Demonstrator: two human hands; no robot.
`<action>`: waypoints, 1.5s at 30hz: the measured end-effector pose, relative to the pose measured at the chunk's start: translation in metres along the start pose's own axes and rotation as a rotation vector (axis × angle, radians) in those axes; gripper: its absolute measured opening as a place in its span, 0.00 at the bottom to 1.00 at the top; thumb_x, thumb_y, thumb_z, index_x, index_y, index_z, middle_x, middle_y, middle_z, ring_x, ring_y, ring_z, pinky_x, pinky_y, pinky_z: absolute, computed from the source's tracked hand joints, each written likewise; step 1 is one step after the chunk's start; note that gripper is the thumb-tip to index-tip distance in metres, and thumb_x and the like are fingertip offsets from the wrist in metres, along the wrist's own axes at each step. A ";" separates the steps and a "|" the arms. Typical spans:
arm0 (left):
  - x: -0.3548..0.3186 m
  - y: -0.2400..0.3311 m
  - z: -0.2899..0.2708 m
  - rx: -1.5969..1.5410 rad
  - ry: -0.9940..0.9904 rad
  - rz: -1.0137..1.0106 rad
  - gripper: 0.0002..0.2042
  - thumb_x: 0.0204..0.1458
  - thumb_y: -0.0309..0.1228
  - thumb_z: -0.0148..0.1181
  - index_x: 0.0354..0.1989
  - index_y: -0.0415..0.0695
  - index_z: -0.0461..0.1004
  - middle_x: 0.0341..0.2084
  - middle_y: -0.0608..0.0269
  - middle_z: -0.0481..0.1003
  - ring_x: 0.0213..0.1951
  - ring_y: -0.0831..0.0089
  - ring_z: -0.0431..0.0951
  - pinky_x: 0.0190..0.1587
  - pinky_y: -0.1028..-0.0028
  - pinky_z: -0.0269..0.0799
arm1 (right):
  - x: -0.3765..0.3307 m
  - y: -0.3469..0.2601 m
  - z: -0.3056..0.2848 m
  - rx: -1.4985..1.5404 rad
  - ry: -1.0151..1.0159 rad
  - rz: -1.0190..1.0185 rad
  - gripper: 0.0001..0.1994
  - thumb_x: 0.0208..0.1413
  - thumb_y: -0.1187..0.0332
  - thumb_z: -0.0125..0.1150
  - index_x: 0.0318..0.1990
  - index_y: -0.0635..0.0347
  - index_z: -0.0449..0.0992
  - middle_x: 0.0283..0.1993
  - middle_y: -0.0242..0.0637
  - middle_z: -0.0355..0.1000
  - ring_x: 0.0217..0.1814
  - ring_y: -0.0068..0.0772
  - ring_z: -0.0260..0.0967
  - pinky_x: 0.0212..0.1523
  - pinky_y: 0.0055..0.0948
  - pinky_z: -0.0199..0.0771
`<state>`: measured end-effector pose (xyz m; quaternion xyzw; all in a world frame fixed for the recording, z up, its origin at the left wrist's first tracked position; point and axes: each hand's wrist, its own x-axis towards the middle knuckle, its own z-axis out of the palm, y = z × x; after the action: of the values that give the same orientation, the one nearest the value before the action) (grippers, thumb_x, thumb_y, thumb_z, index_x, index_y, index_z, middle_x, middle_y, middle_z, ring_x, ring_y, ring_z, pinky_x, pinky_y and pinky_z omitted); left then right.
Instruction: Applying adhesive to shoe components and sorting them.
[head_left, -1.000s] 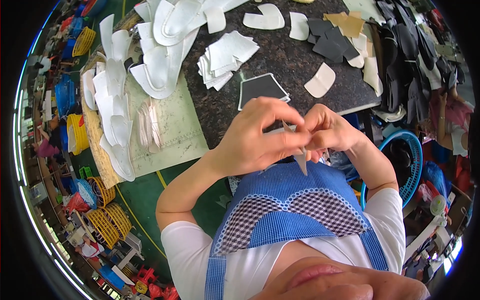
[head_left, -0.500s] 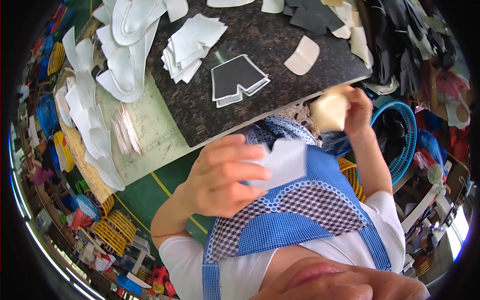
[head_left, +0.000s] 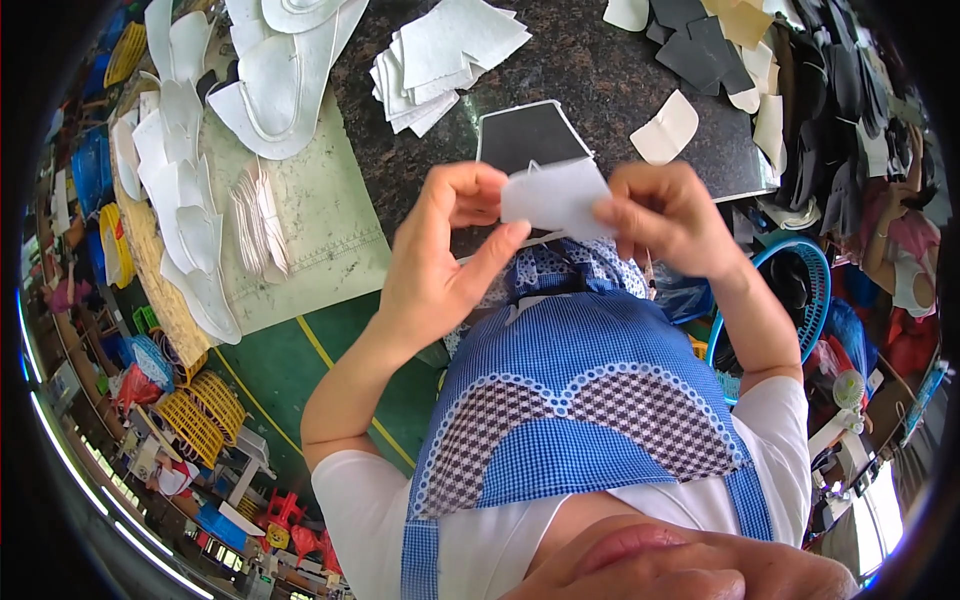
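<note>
A small white sheet piece (head_left: 555,196) is held up just above the near edge of the table. My right hand (head_left: 665,215) pinches its right end between thumb and fingers. At the other end, my left hand (head_left: 440,250) has thumb and fingers apart around the edge; the thumb tip comes up to the lower corner. Behind the sheet, a dark notched piece with a white border (head_left: 525,135) lies on the dark stone slab, partly hidden. A stack of white notched pieces (head_left: 450,55) is farther back. One beige curved piece (head_left: 665,127) lies to the right.
White shoe-shaped pieces (head_left: 275,90) and a bundle of thin pale strips (head_left: 258,220) cover the left side. Black and beige pieces (head_left: 700,50) lie at the back right. A blue basket (head_left: 822,300) stands right of the table; yellow baskets (head_left: 200,420) are at lower left.
My right hand has come left from the table's edge and now grips the white sheet. My left hand has moved up and its fingers have spread. The beige piece formerly in my right hand is out of sight.
</note>
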<state>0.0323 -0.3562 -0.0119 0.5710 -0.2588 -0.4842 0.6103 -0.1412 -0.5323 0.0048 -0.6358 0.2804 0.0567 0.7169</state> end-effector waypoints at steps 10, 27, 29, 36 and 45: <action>0.055 -0.012 -0.021 0.474 0.044 -0.057 0.21 0.55 0.26 0.65 0.54 0.40 0.63 0.20 0.62 0.76 0.21 0.78 0.78 0.24 0.81 0.71 | 0.060 -0.001 -0.001 -0.373 0.186 0.048 0.16 0.63 0.60 0.59 0.30 0.66 0.75 0.19 0.34 0.73 0.19 0.21 0.72 0.21 0.22 0.70; 0.054 -0.014 -0.022 1.227 0.048 0.409 0.09 0.50 0.33 0.68 0.39 0.50 0.77 0.19 0.67 0.67 0.17 0.70 0.70 0.19 0.70 0.65 | 0.067 -0.020 -0.019 -1.271 0.238 -0.040 0.17 0.54 0.56 0.66 0.25 0.60 0.73 0.17 0.39 0.70 0.21 0.45 0.72 0.23 0.39 0.70; 0.051 -0.016 -0.028 1.192 0.060 0.499 0.09 0.50 0.36 0.67 0.38 0.50 0.78 0.21 0.67 0.70 0.18 0.66 0.74 0.20 0.70 0.68 | 0.079 -0.040 -0.017 -1.071 0.285 -0.258 0.15 0.52 0.58 0.67 0.25 0.60 0.73 0.18 0.38 0.70 0.21 0.44 0.72 0.23 0.38 0.70; 0.068 -0.007 -0.064 1.254 0.173 0.747 0.13 0.49 0.30 0.67 0.43 0.42 0.78 0.39 0.62 0.75 0.39 0.62 0.76 0.39 0.68 0.74 | 0.154 -0.054 -0.014 -1.120 0.178 -1.078 0.08 0.53 0.72 0.67 0.38 0.66 0.77 0.33 0.39 0.75 0.33 0.33 0.74 0.36 0.29 0.74; 0.076 -0.002 -0.063 1.269 0.159 0.692 0.13 0.48 0.32 0.68 0.42 0.42 0.78 0.36 0.62 0.73 0.38 0.63 0.76 0.41 0.67 0.73 | 0.165 -0.051 -0.029 -0.629 0.248 -0.638 0.10 0.54 0.71 0.64 0.40 0.67 0.75 0.28 0.41 0.72 0.27 0.33 0.69 0.32 0.31 0.70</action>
<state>0.1170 -0.3953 -0.0454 0.7339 -0.6107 0.0228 0.2966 0.0096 -0.6142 -0.0299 -0.8787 0.1235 -0.1610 0.4320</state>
